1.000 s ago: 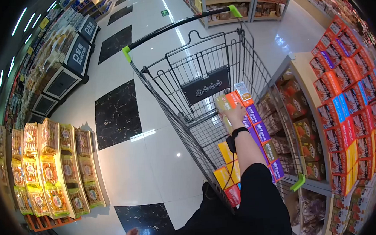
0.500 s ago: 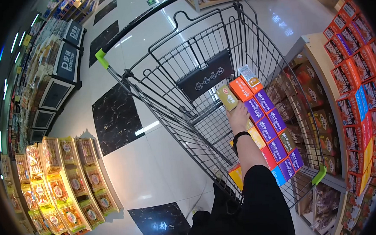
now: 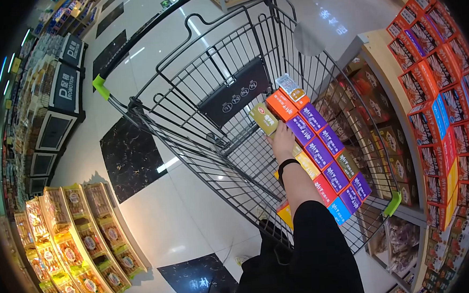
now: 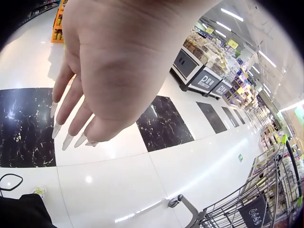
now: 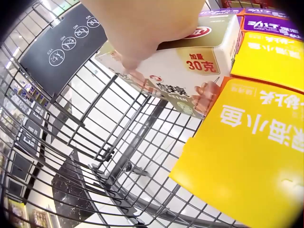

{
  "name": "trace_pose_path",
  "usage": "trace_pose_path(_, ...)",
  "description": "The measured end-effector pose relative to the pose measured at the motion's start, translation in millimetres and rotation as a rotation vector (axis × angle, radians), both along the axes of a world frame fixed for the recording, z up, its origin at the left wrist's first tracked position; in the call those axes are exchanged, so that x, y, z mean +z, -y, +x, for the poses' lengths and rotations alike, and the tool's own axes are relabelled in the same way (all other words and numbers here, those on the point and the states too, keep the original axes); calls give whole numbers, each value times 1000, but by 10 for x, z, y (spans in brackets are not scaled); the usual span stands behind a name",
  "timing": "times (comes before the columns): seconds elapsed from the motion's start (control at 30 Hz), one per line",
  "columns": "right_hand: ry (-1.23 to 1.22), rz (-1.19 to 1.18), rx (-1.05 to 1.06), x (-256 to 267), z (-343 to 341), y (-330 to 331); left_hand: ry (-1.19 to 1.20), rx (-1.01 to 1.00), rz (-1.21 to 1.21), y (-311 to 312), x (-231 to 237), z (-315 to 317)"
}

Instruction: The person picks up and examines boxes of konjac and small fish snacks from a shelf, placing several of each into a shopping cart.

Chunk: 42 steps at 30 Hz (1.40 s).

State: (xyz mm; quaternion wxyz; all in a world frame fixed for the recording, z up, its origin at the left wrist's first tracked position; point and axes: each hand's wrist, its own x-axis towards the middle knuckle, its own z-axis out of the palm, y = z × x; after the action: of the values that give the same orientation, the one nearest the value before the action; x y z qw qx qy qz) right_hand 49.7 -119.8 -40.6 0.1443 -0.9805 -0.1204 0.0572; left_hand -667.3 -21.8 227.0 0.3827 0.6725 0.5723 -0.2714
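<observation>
In the head view my right hand (image 3: 283, 142) reaches into the wire cart (image 3: 235, 162) and holds an olive-green box (image 3: 264, 119) at the left end of the stacked boxes. The right wrist view shows the thumb of my right hand (image 5: 147, 28) on the front of that olive and white box (image 5: 175, 71), with yellow boxes (image 5: 256, 142) beside it. Purple boxes (image 3: 321, 153) and an orange box (image 3: 283, 106) fill the cart's right side. My left hand (image 4: 109, 71) hangs away from the cart, fingers loosely extended, holding nothing.
Red snack boxes (image 3: 429, 81) are stacked on a shelf at the right. Lit racks of packaged snacks (image 3: 72, 253) stand at lower left. Promotion bins (image 3: 62, 95) line the upper left. Black marble tiles (image 3: 130, 153) cross the white floor.
The cart appears larger and farther left as the view shifted. The olive box, earlier largely under my right hand, now shows its top beside the orange box. My left hand has dropped mostly out of the head view.
</observation>
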Motion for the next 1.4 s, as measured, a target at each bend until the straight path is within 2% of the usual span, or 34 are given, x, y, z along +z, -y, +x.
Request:
trace_pose_path(0.1, 6, 62, 45, 9, 23, -6, 21, 3, -42, -51, -42, 1)
trace_pose_path(0.17, -50, 112, 106, 79, 11, -19, -60, -28, -23, -80, -21, 80)
trace_pose_path(0.2, 3, 182, 86, 125, -30, -51, -49, -28, -17, -91, -3, 125)
trace_pose_path(0.23, 18, 187, 87, 266, -79, -49, -45, -22, -5, -105, 38, 228)
trace_pose_path(0.3, -5, 365, 111, 594, -167, -4, -18, -19, 14, -143, 45, 381)
trace_pose_path(0.37, -56, 447, 82, 915, -219, 29, 45, -234, 95, -225, 50, 475)
trace_pose_path(0.43, -51, 618, 122, 1200, -282, 113, 45, -214, 87, -291, 176, 819)
trace_pose_path(0.5, -16, 649, 129, 1565, -349, 233, 231, -194, 141, -242, 432, 1207)
trace_pose_path(0.57, -129, 905, 96, 1985, -459, 389, 183, -169, 78, -374, 390, 1273)
trace_pose_path(0.6, -178, 956, 75, 2429, -566, 470, 299, -258, 165, -444, 215, 1221)
trace_pose_path(0.63, -145, 959, 86, 2605, -612, 542, 414, -344, 253, -501, 86, 1248)
trace_pose_path(0.67, -145, 984, 84, 2752, -665, 649, 446, -348, 261, -560, -11, 1253)
trace_pose_path(0.77, -96, 1126, 120, 3231, -900, 895, 583, -381, 293, -713, 162, 1760)
trace_pose_path(0.83, -189, 1273, 139, 3709, -1212, 1070, 786, -406, 266, -749, 374, 2094)
trace_pose_path(0.9, -107, 1279, 186, 3969, -1471, 1209, 945, -570, 312, -812, 565, 2381)
trace_pose_path(0.97, -288, 1436, 106, 4356, -1871, 1316, 1058, -534, 81, -800, 787, 2610)
trace_pose_path(1.03, -272, 1440, 82, 4575, -2259, 1389, 1183, -516, -219, -746, 964, 2826)
trace_pose_path(1.1, -347, 1473, 38, 4670, -2666, 1476, 1306, -637, -530, -564, 1269, 3006)
trace_pose_path(1.17, -327, 1480, 1, 4689, -3069, 1549, 1264, -541, -890, -294, 1471, 3058)
trace_pose_path(1.27, -290, 1500, -105, 4663, -3703, 1607, 1300, -694, -848, 6, 1344, 2974)
trace_pose_path(1.37, -199, 1469, -234, 4361, -4206, 1779, 1174, -731, -942, 286, 1361, 2756)
trace_pose_path(1.4, -168, 1445, -269, 4229, -4344, 1864, 1141, -796, -947, 329, 1192, 2730)
